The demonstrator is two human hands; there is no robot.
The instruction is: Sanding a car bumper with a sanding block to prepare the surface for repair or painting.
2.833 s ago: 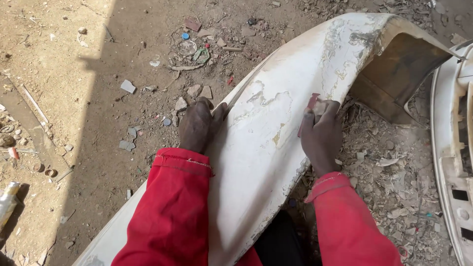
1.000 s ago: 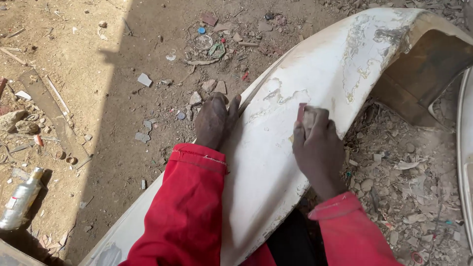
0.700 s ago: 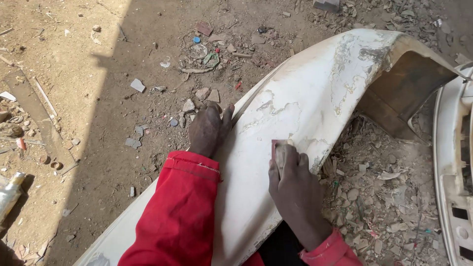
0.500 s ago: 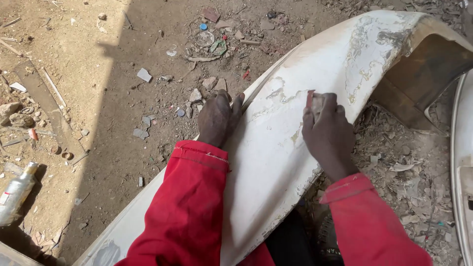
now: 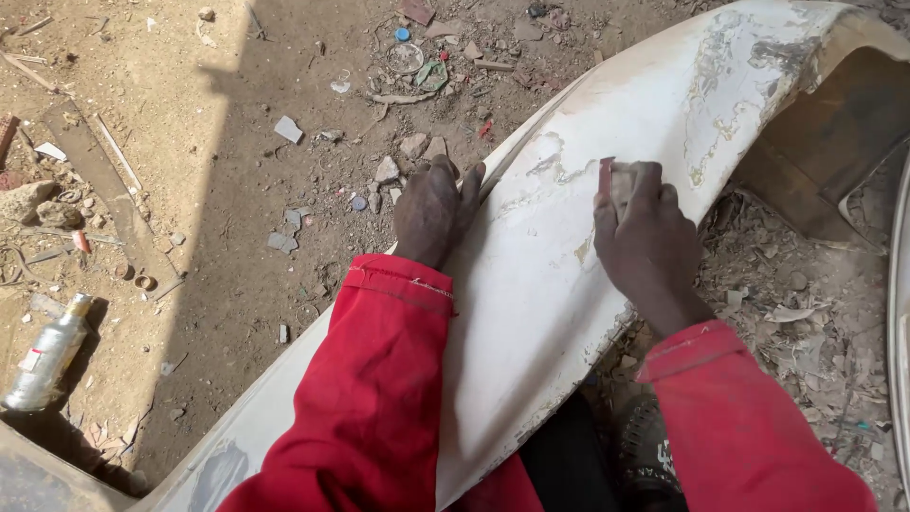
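A long white car body panel (image 5: 540, 313) with flaking paint lies diagonally across the dirt ground, from bottom left to top right. My left hand (image 5: 434, 210) rests flat on its left edge, fingers gripping the rim. My right hand (image 5: 645, 242) presses a small folded piece of sandpaper (image 5: 614, 180) against the panel's upper surface. Both arms wear red sleeves.
Dirt ground strewn with stones, scraps and litter (image 5: 408, 66) lies to the left and beyond. A spray can (image 5: 47, 356) lies at the left edge. Another white panel (image 5: 900, 360) borders the right edge. Rubble (image 5: 796, 313) sits under the panel's right side.
My right hand has slid the sandpaper back and forth along the panel, down toward me and up again. My left hand has stayed on the panel's edge.
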